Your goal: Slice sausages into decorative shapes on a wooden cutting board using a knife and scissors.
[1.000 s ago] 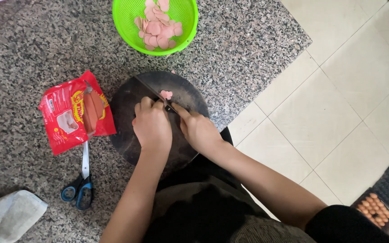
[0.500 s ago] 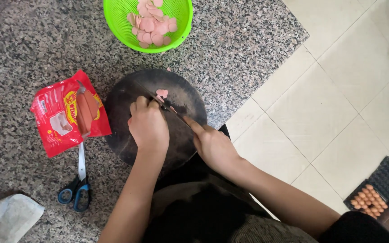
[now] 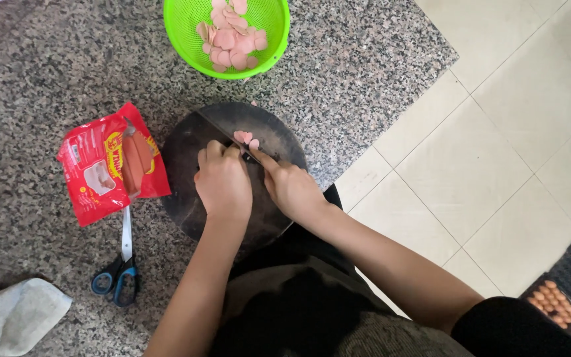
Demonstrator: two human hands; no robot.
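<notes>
The knife (image 3: 249, 157), gripped in the right hand (image 3: 292, 188), ran diagonally across the round board (image 3: 186, 158); left hand (image 3: 223, 185) pinned the hidden sausage; slices (image 3: 244, 137) lay beyond; granite lay bare rightward.

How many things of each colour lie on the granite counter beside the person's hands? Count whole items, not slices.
Green: 1, the colander
Red: 1, the sausage packet
Dark: 1, the round cutting board
Blue-handled: 1, the scissors
Grey-white: 1, the cloth
Total: 5
</notes>
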